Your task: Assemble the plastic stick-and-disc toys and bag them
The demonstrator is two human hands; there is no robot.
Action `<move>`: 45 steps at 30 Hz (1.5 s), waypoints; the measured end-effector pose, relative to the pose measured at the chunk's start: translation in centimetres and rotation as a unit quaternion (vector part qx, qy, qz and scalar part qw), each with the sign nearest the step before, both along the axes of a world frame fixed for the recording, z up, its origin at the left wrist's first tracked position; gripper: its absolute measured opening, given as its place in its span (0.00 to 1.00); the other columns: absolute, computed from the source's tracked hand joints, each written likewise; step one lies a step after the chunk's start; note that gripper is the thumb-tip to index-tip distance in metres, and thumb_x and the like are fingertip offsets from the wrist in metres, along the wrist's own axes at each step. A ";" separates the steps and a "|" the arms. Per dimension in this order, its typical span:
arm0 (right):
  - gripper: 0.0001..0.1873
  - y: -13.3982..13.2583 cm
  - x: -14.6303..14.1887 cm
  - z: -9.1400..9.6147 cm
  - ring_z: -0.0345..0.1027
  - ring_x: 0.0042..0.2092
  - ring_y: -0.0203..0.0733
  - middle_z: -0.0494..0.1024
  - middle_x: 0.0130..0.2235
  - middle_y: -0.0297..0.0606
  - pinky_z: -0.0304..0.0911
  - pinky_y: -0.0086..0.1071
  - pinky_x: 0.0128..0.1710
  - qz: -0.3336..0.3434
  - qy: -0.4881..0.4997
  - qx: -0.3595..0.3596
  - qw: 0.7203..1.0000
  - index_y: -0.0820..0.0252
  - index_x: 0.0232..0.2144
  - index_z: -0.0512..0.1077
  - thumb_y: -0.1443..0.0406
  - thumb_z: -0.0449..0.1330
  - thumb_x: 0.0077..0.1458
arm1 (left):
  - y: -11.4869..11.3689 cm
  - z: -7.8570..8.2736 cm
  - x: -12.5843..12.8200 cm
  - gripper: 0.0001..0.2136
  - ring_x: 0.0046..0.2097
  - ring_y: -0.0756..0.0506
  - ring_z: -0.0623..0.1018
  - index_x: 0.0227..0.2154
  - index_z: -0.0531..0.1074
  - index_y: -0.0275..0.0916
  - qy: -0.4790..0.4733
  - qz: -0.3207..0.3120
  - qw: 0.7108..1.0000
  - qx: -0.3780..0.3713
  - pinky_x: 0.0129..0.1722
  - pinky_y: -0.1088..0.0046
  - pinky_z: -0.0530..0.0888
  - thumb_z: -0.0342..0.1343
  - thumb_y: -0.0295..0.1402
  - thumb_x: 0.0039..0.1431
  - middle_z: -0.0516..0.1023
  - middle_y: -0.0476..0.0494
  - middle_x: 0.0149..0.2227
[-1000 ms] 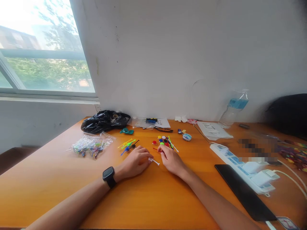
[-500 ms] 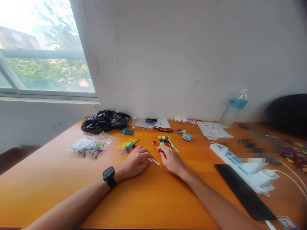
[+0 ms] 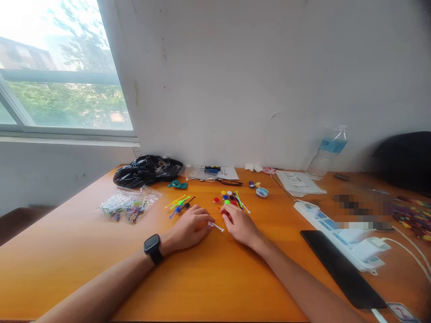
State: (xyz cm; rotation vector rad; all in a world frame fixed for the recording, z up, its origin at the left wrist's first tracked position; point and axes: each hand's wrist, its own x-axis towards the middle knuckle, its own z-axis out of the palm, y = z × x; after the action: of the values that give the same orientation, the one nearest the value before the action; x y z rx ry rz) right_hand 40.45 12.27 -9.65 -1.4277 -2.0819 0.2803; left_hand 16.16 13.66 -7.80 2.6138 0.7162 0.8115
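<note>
Stick, white and arrow-ended (image 3: pixel 218 228), lies mid-workspace, just between our hands. Left hand (image 3: pixel 191 226) sits at its 9 o'clock, fingers nearly closed, pinching its near-left end. Right hand (image 3: pixel 241 223), at 3 o'clock, has fingers curled round a red piece (image 3: pixel 228 218), mostly hidden. We read this step as gripping small parts; next move likely needs fine fingertip control. Discs (image 3: pixel 227 202) at 1 o'clock, coloured arrows (image 3: pixel 177 203) at 10.
</note>
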 end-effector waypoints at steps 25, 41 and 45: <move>0.08 -0.1 0.0 0.1 0.72 0.41 0.41 0.79 0.41 0.36 0.61 0.33 0.40 0.005 -0.011 -0.005 1.000 0.55 0.38 0.73 0.70 0.55 0.65 | 0.0 -0.1 -0.1 0.10 0.46 0.43 0.75 0.47 0.79 0.45 -0.004 -0.006 1.000 0.005 0.49 0.63 0.72 0.53 0.31 0.70 0.80 0.42 0.45; 0.07 -0.2 -0.1 0.1 0.72 0.40 0.41 0.78 0.40 0.37 0.62 0.33 0.41 0.004 -0.009 -0.001 1.000 0.55 0.37 0.72 0.69 0.55 0.65 | 0.1 -0.2 -0.1 0.10 0.46 0.42 0.76 0.45 0.79 0.44 -0.003 -0.002 1.000 0.004 0.49 0.62 0.73 0.52 0.33 0.71 0.80 0.41 0.44; 0.07 -0.3 -0.1 0.2 0.72 0.40 0.41 0.78 0.40 0.37 0.62 0.33 0.40 0.004 -0.012 -0.002 1.000 0.55 0.37 0.73 0.69 0.55 0.65 | 0.1 -0.1 -0.1 0.10 0.46 0.42 0.75 0.46 0.79 0.44 -0.005 -0.005 1.000 0.005 0.49 0.63 0.73 0.52 0.33 0.71 0.80 0.41 0.44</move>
State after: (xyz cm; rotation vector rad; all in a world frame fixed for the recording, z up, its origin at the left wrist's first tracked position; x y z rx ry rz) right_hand 40.30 12.00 -9.47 -1.4327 -2.1074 0.2718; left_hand 16.08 13.73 -7.91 2.6185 0.6975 0.8262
